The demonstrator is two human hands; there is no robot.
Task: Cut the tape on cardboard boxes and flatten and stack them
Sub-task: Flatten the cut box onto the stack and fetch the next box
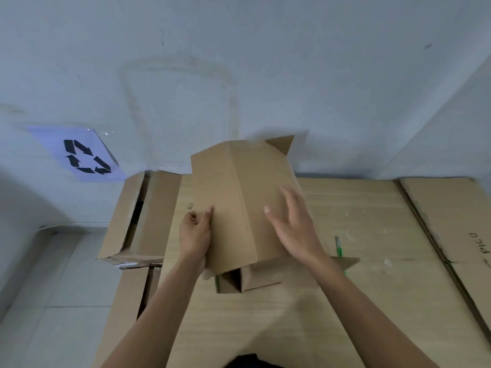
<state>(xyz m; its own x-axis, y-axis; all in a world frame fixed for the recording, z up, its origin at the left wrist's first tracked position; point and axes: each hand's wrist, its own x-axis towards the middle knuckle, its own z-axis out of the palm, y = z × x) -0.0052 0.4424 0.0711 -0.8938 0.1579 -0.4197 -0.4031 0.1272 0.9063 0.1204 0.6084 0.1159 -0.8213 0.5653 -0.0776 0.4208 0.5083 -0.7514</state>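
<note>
Our left grip [195, 232] pinched the 9 o'clock edge of the half-folded box [239, 187], held at centre, while our right grip [295, 224] lay spread on its 3 o'clock panel; uneven pressing, we judged, could spring it open.

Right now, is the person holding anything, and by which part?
The left hand grips the cardboard box by its left edge; the right hand lies open against its right face.
</note>
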